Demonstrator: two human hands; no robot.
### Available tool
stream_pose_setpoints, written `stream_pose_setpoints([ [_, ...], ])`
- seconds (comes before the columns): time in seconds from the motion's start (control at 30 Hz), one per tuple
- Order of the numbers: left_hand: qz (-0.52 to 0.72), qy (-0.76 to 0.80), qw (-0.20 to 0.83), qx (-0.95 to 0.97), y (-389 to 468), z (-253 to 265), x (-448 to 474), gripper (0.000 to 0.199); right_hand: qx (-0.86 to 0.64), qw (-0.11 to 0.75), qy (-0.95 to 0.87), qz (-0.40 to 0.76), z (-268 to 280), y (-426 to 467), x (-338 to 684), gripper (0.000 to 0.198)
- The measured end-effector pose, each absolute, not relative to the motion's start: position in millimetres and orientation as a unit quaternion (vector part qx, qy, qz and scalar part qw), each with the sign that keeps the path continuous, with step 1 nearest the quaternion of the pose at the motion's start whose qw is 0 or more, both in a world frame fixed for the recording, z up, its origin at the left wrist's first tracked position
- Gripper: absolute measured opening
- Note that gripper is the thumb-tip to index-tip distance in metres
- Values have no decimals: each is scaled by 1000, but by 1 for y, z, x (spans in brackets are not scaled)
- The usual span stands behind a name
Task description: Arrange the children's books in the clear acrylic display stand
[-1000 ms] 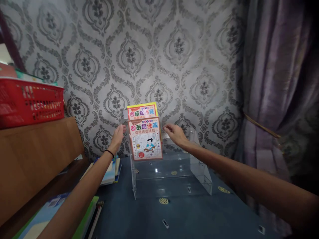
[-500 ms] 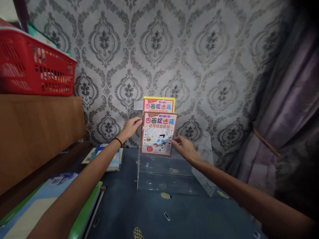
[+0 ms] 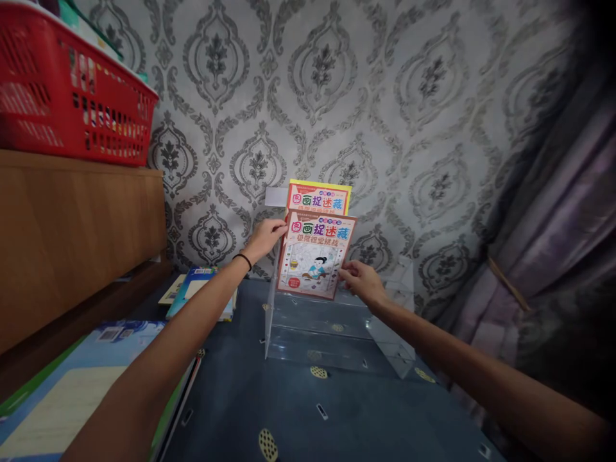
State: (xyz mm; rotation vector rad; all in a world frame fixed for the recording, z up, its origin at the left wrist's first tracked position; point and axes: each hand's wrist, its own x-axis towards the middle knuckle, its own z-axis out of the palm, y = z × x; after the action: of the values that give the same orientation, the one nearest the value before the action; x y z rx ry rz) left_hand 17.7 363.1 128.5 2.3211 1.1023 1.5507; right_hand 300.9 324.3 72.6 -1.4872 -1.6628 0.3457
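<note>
A thin picture book (image 3: 312,260) with a brown-red border and a seated cartoon figure on its cover is held nearly upright, tilted slightly. My left hand (image 3: 265,239) pinches its upper left edge, and my right hand (image 3: 362,282) pinches its lower right edge. Behind it a similar book with a yellow edge (image 3: 320,194) stands upright, its lower part hidden. Both are at a clear acrylic tiered stand (image 3: 332,350) on the table. Whether the front book's bottom edge touches the stand, I cannot tell.
Stacks of books lie on the dark blue patterned tablecloth (image 3: 231,398) at left: a near book pile (image 3: 62,398) and a farther pile (image 3: 197,282). A red basket (image 3: 110,122) sits on a wooden cabinet (image 3: 81,244). Patterned wallpaper is behind; a curtain (image 3: 539,256) hangs at right.
The view has shifted slightly, so the stand and books sit a little differently in frame. The front book tilts more, its top leaning right. Both hands keep their grip on it.
</note>
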Motion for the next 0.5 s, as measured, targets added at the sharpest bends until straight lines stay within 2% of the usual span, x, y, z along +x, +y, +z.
stream_pose_setpoints([
  [0.5, 501, 365, 75, 781, 359, 125, 20, 32, -601, 439, -651, 153, 71, 331, 303, 12],
])
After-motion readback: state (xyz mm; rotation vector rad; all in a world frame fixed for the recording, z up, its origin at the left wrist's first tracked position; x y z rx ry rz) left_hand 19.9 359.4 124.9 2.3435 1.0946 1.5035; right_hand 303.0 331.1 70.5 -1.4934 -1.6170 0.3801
